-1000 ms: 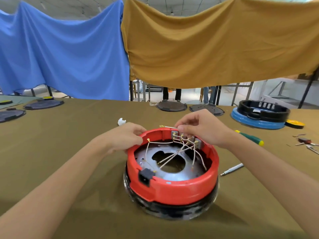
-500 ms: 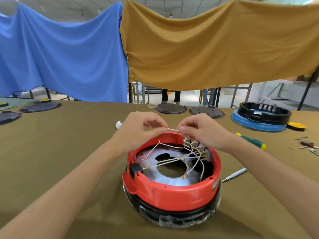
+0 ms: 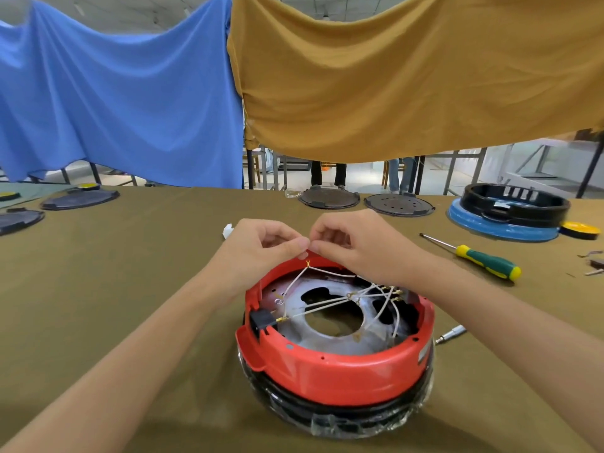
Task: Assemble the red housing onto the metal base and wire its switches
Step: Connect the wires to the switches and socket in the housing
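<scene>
The red housing sits on the metal base, a silver plate with a round hole, over a black ring wrapped in plastic. White wires with brass terminals cross inside it to the switch block at the right and a black socket at the left. My left hand and my right hand meet fingertip to fingertip above the housing's far rim, pinching something small between them; what it is stays hidden. A wire end with a brass terminal hangs just below the fingertips.
A green and yellow screwdriver lies to the right, a silver tool beside the housing. A black ring on a blue base stands at the far right, dark round lids at the back and left. A white scrap lies behind my left hand.
The housing has been turned, its black socket moving from front to left. My left hand left the rim and rose to meet my right hand; the short gap between the fingertips has closed.
</scene>
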A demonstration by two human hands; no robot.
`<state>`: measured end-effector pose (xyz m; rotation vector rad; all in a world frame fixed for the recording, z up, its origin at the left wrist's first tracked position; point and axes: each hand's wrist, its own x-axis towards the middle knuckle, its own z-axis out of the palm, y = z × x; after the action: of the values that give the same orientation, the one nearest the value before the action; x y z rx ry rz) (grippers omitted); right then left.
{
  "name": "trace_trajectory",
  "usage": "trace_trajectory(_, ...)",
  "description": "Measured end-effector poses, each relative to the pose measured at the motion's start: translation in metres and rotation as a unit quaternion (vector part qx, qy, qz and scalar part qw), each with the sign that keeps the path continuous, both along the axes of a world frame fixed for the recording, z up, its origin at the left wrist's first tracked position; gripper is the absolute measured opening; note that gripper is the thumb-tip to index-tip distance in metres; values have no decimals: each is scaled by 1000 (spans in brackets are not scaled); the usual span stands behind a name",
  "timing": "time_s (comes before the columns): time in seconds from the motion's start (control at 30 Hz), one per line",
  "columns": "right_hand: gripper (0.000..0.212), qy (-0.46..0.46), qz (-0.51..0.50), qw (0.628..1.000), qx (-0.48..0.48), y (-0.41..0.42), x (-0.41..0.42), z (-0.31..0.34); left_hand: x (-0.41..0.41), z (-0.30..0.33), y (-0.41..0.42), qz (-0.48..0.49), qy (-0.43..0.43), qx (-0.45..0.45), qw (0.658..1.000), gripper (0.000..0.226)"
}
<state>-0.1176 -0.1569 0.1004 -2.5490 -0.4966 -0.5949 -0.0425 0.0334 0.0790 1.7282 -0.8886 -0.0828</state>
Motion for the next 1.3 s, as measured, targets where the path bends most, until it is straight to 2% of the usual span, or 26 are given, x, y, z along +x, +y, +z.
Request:
trace_trajectory(0.17, 8, -83, 4, 995, -63, 6, -3, -2, -3, 3, 4, -8, 42, 2, 999, 17)
trace_trajectory(0.4, 2, -153, 15, 987, -49, 13, -8, 0, -8, 8, 13, -23, 78, -15, 997, 12)
trace_trajectory(0.57, 3, -201, 3, 977, -74, 18, -9, -5, -12, 7, 11, 4, 77, -14, 997, 13)
trace_trajectory(0.8, 5, -178, -27, 981, -71, 16, -7, -7, -15, 7, -1, 16, 92, -12, 996, 15)
trace_trajectory(1.3, 7, -160, -3, 986, -36, 20, -2, -12, -22, 2, -1, -2, 180, -64, 982, 12)
